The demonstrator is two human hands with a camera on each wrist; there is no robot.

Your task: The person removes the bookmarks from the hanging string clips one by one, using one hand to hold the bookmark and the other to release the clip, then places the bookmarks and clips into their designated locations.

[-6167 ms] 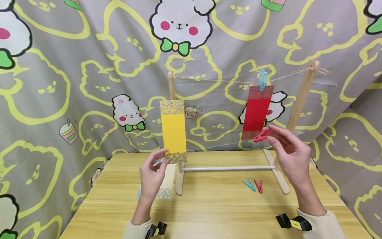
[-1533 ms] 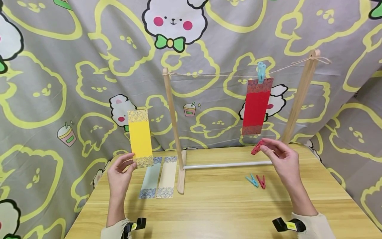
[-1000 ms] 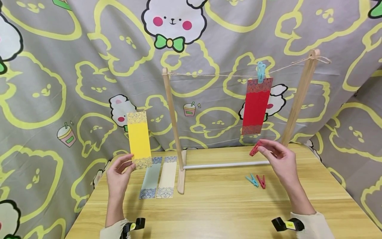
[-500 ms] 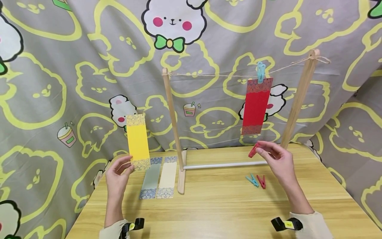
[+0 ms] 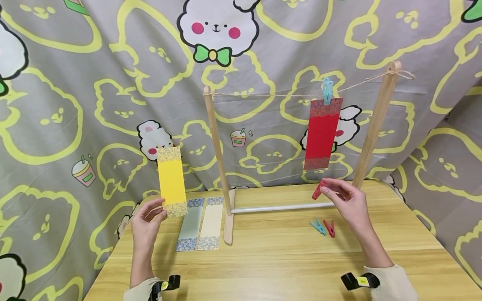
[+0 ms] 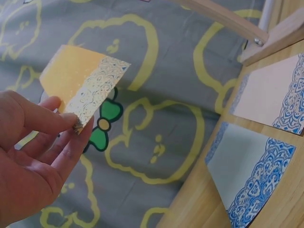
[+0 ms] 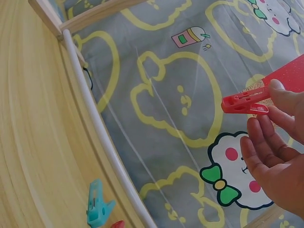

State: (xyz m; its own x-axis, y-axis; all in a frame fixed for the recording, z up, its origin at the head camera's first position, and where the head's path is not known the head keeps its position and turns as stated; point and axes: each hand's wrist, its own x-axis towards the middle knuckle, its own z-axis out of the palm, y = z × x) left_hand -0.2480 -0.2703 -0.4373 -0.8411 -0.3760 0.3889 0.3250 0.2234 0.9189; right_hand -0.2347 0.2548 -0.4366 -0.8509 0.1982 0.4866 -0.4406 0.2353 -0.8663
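My left hand (image 5: 146, 223) pinches the lower left edge of a yellow paper card (image 5: 172, 179) with patterned lace-like ends, holding it upright left of the wooden stand. A red clothespin (image 5: 318, 190) is pinched between thumb and fingers of my right hand (image 5: 348, 202), just below a hanging red card (image 5: 323, 133). That red card is held to the string (image 5: 260, 94) by a blue clothespin (image 5: 327, 91). In the left wrist view the yellow card (image 6: 85, 85) sits between thumb and fingers; the right wrist view has the red clothespin (image 7: 244, 102) in the fingertips.
A grey-green card (image 5: 191, 225) and a cream card (image 5: 211, 224) lie on the wooden table (image 5: 256, 267) by the stand's left foot. A blue clothespin (image 5: 318, 227) and a red one lie right of centre. A white rod (image 5: 278, 207) joins the stand's posts (image 5: 217, 146).
Since the oldest frame, my left hand has carried the yellow card left, away from the stand's post, uncovering the two cards. My right hand has lowered the red clothespin slightly and moved left.
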